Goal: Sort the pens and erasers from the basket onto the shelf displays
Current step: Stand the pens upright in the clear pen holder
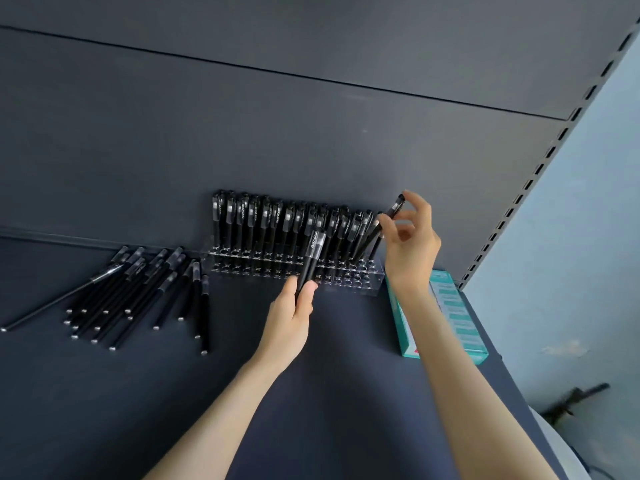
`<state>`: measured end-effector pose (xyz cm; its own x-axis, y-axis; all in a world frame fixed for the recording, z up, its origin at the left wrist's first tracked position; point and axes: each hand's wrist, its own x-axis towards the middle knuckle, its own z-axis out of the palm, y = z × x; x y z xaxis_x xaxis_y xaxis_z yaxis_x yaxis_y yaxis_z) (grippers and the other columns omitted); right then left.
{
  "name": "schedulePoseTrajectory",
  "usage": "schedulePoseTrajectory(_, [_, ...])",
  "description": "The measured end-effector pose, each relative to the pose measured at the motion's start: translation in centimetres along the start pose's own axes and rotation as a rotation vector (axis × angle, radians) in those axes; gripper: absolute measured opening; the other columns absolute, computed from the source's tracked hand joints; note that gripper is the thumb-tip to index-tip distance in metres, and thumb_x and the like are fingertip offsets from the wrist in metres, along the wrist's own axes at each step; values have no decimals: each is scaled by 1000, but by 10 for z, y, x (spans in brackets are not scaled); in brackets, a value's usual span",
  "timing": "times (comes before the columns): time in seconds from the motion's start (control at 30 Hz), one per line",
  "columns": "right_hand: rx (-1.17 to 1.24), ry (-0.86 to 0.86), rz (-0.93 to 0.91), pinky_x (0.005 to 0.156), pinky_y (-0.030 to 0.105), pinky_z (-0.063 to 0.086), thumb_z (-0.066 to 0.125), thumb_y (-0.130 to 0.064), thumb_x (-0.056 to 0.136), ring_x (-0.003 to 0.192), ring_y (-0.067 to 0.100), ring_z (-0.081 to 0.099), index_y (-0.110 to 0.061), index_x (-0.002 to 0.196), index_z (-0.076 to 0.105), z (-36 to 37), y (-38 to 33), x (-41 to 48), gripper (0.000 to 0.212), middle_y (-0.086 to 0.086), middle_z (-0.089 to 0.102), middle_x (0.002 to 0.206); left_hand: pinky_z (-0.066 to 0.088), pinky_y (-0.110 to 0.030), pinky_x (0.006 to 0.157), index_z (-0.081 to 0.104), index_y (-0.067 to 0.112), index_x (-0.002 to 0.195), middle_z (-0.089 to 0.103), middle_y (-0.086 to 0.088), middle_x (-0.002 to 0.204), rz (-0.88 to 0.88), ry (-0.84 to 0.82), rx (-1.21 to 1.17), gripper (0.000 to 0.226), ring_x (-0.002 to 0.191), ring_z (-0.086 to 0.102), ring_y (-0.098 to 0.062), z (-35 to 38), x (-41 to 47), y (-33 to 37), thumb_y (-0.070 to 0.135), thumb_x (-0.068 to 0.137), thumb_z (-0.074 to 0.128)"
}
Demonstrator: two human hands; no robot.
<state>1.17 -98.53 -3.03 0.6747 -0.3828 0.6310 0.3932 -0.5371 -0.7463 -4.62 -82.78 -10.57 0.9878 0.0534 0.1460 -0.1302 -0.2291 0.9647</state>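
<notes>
Right hand (410, 244) pinches pen (389, 218) near cap. Pen leans, tip down-left toward holes at right end of clear rack (346, 285). Left hand (294, 310) grips second pen (311, 261), cap up, in front of rack middle.

Looks like a stationery shop: dark metal shelf (329, 393) with a slotted upright (550, 152), a clear acrylic pen display rack (294, 268) and boxed stock (457, 313) alongside.
</notes>
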Motion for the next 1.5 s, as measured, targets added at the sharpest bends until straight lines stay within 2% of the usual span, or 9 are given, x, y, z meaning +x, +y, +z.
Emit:
schedulePoseTrajectory(0.23, [-34,-65,-42,75,24,46,66,-11,85,66,15,55,-16,122,54,10,7,6,38,-1,59,81,27,-21,50,54,11,97,29,5,61,24,22,-107,25,48,27,-7,2,5,-1,30,101,38])
schedulePoseTrajectory(0.37, [-85,-129,-69,76,33,51,66,-12,86,69,17,58,-14,119,57,13,13,-1,34,-4,60,81,25,-17,47,54,16,91,30,2,61,35,27,-140,23,47,25,-7,2,5,-3,27,101,38])
schedulePoseTrajectory(0.5, [-138,-129,-167,71,44,53,63,-9,88,67,26,61,-10,118,62,13,22,-9,30,6,67,81,32,-17,50,55,13,94,33,4,60,37,17,-128,23,49,31,-7,4,4,-2,27,101,38])
schedulePoseTrajectory(0.6, [-138,-140,-164,68,44,54,61,-8,88,64,30,60,-10,118,63,13,25,-11,30,9,67,78,27,-20,49,55,12,92,31,-8,66,49,1,-122,24,53,28,-11,4,2,1,26,101,38])
schedulePoseTrajectory(0.9, [-203,-161,-190,66,40,53,59,-6,88,64,25,59,-13,117,64,7,25,-16,31,6,66,83,23,-22,45,52,-1,97,31,-9,67,8,-37,-171,30,52,26,-12,4,-2,5,27,101,40])
schedulePoseTrajectory(1.0, [-126,-132,-111,68,25,51,62,-11,88,67,13,58,-13,114,64,-2,16,-23,26,1,63,81,24,-17,44,54,3,97,30,-8,63,-8,-79,-209,27,50,26,-9,3,-3,6,27,100,42])
schedulePoseTrajectory(1.07, [60,-223,57,67,16,49,66,-17,87,65,4,58,-15,105,64,-8,5,-32,19,-5,64,74,25,-15,44,57,7,96,32,1,59,-26,-122,-247,24,48,27,-7,3,-5,8,27,100,43])
schedulePoseTrajectory(1.2, [331,-474,299,74,24,54,70,-17,82,73,12,68,-17,103,62,-12,-7,-47,22,-4,71,77,23,-15,41,58,12,97,33,4,57,-50,-222,-304,21,43,27,-5,5,-9,13,27,101,43])
schedulePoseTrajectory(1.5, [499,-432,343,65,23,55,63,-1,86,68,13,67,-13,101,58,-14,-13,-54,20,-5,70,76,24,-13,42,59,12,102,32,0,60,-16,-249,-271,22,45,27,-5,6,-13,18,24,101,41])
